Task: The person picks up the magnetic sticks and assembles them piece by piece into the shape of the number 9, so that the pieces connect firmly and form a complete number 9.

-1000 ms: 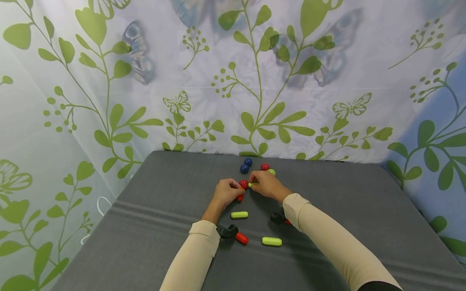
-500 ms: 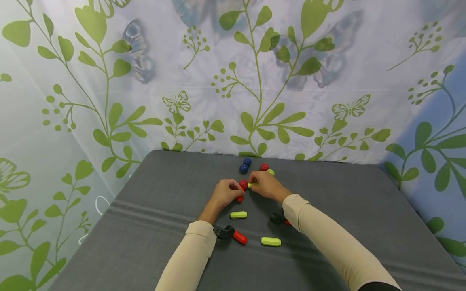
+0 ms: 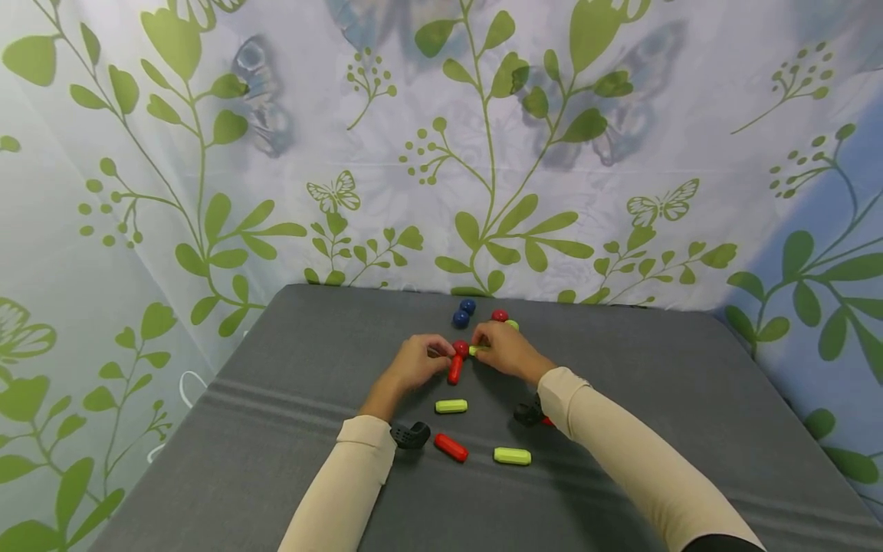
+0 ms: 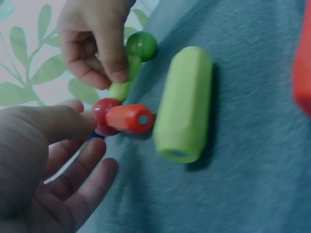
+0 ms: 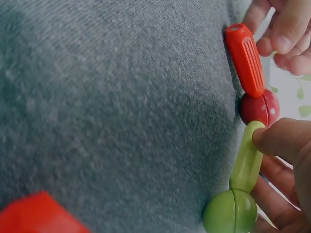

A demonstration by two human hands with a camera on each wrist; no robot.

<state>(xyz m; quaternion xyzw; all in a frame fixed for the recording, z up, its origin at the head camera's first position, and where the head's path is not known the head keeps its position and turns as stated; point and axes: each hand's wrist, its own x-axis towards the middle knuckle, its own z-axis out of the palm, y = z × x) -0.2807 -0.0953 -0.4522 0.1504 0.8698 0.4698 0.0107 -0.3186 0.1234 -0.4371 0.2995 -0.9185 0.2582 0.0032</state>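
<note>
A red rod points toward me on the grey table, its far end against a red ball. My left hand is just left of them, fingers relaxed and spread, the thumb tip overlapping the ball's edge in the left wrist view. My right hand pinches a yellow-green rod between thumb and fingers. That rod runs from the red ball to a green ball, as the right wrist view shows. In the head view my right hand covers most of the rod.
Two blue balls and another red ball lie at the back. Nearer are two loose yellow-green rods and a loose red rod. Another red piece is partly hidden by my right wrist. A patterned curtain hangs behind the table.
My left hand has let go of the red rod and moved slightly left, its fingers opening. The rod stays against the red ball. My right hand keeps its pinch in nearly the same spot.
</note>
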